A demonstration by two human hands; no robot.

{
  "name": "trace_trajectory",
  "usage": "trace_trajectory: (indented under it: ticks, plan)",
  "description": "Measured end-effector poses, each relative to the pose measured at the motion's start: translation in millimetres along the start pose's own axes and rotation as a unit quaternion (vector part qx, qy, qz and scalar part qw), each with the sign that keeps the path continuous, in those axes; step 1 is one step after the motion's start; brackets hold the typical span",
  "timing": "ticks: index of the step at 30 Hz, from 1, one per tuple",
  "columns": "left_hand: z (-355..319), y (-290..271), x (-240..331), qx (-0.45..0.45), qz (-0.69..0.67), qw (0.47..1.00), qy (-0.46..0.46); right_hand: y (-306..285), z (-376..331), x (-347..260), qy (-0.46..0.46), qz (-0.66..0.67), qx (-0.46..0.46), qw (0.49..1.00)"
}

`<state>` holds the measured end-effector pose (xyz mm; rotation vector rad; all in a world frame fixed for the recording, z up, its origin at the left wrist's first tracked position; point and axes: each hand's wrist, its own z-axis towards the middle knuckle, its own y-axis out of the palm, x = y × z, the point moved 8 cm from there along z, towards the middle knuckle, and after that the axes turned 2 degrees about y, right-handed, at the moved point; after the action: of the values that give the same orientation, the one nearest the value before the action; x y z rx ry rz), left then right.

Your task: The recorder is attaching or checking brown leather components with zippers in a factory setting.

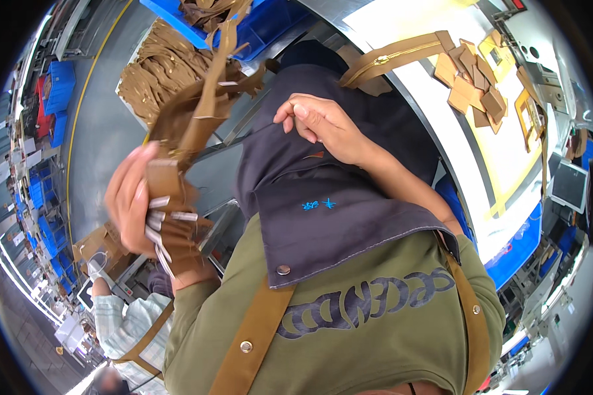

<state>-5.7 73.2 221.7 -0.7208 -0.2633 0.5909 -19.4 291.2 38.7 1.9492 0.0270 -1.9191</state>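
My left hand point(130, 197) is wrapped round a bundle of brown zipper strips point(191, 138). Small white tags stick out of the bundle by my wrist, and its upper ends hang in loose loops; both are somewhat blurred. Over my lap, my right hand point(326, 125) is held with its fingers curled in and the thumb against them. It lies close to an edge of my dark apron point(369, 217); whether it pinches the cloth or some small thing cannot be made out.
Beyond my left hand lies a large pile of brown strips point(155, 72), beside a blue bin point(263, 33). On the white worktable point(435, 99) at right are a brown zipper strip point(402, 56), several brown patches point(474, 79) and yellow frames point(527, 118). Another person point(128, 326) sits at lower left.
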Motion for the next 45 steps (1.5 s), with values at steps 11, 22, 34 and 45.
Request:
trace_trajectory:
  ticks: [11, 22, 34, 45]
  plan:
    - [-117.6, 84.9, -37.2, 0.061, -0.333, 0.808, -0.482, 24.3, 18.2, -18.1, -0.030, 0.010, -0.023, 0.999]
    - [-117.4, 93.0, -37.5, 0.009, -0.265, 0.865, -0.425, 66.2, 37.4, -4.8, -0.052, -0.269, -0.039, 0.961]
    - [-116.7, 97.3, -20.2, 0.033, -0.213, 0.913, -0.348, 48.7, 28.5, 0.2, -0.078, -0.345, 0.063, 0.933]
    - [-51.3, 67.4, -21.1, 0.067, -0.464, 0.842, -0.267, 9.6, 31.1, 9.0, -0.086, -0.179, 0.119, 0.973]
